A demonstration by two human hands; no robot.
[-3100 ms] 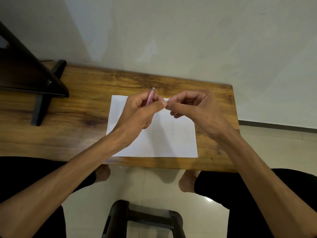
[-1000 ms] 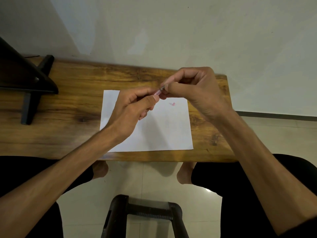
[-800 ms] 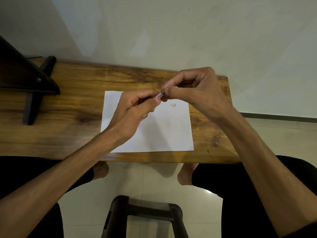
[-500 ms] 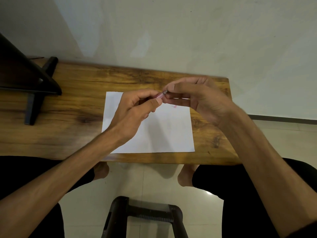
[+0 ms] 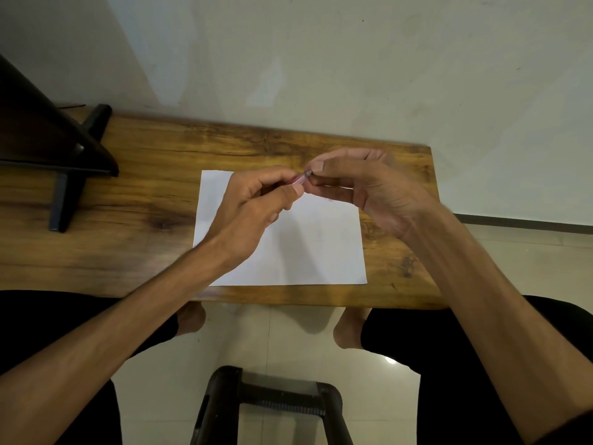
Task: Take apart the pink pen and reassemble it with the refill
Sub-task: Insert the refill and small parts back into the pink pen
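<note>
**Pink pen, mid-teardown, both hands on it**

So here's where we're at. We've got the pink pen (image 5: 300,178) held up above the white sheet of paper (image 5: 308,252), which lies flat on the wooden table (image 5: 134,200). Our left hand (image 5: 256,207) is curled around the barrel, thumb and forefinger pinched tight on it, so most of the pen is hidden inside the fist. Only a short pink stretch and a dark end poke out toward the right.

Our right hand (image 5: 369,191) meets it there, thumb and fingertips closed at that dark end, the other fingers stretched out below. Honestly we can't tell whether it's pinching the tip piece or the refill itself; it's too small and a bit blurred.

A dark stand (image 5: 64,175) sits at the table's left end, well apart from the paper.
</note>
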